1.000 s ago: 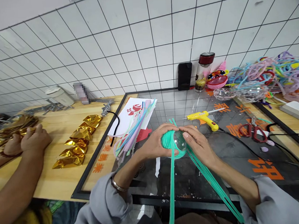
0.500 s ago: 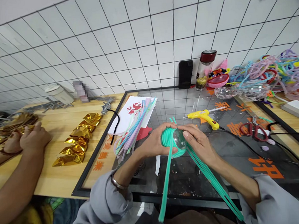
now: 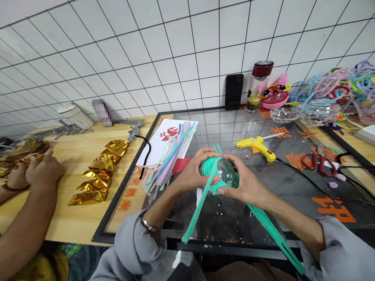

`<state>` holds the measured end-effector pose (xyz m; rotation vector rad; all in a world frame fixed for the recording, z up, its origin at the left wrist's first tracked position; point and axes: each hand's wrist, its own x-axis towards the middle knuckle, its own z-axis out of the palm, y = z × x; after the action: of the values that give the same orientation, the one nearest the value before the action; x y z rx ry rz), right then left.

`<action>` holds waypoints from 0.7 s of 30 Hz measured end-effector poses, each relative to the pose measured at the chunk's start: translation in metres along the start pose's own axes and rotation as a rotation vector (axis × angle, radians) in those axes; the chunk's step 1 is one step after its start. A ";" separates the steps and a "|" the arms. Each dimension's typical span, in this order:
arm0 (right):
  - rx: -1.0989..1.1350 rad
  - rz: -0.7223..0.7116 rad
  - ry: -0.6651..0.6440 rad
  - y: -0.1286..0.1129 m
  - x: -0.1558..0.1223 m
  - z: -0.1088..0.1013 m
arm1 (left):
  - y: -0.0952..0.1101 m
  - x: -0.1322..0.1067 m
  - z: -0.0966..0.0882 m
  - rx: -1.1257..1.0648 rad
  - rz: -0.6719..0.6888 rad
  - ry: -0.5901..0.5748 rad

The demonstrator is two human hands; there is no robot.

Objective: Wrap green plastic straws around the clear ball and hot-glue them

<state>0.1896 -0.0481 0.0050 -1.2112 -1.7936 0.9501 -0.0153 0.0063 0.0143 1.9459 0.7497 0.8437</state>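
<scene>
Between both hands is a clear plastic ball, its left part wound with rows of green pipe cleaners. My left hand is closed round the wound side, fingers over the top and thumb at the front. Around the bare right side curls my right hand, its thumb low on the front. One green strand slants down to the left from the ball. A bundle of long green pipe cleaners trails from beneath my right hand toward my right sleeve. Short green tips poke up behind the ball.
A yellow glue gun lies right of centre, its cord running right past red-handled scissors. Pastel pipe cleaners rest on white paper. Left are folded gold foil pieces and another person's hands. A bottle stands behind.
My right hand has shifted from the ball's upper right to wrap its right side, thumb now lower in front. The loose green strand has swung left and up.
</scene>
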 end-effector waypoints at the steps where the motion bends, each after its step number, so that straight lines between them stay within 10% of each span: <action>1: 0.008 0.018 0.022 0.000 0.000 0.002 | 0.001 0.000 0.000 -0.010 0.002 0.001; 21: 0.068 0.102 0.138 -0.005 0.001 0.009 | 0.009 -0.001 0.014 -0.024 -0.019 0.064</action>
<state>0.1797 -0.0503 0.0053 -1.3025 -1.5926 0.9536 -0.0028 -0.0050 0.0160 1.8953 0.7914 0.9032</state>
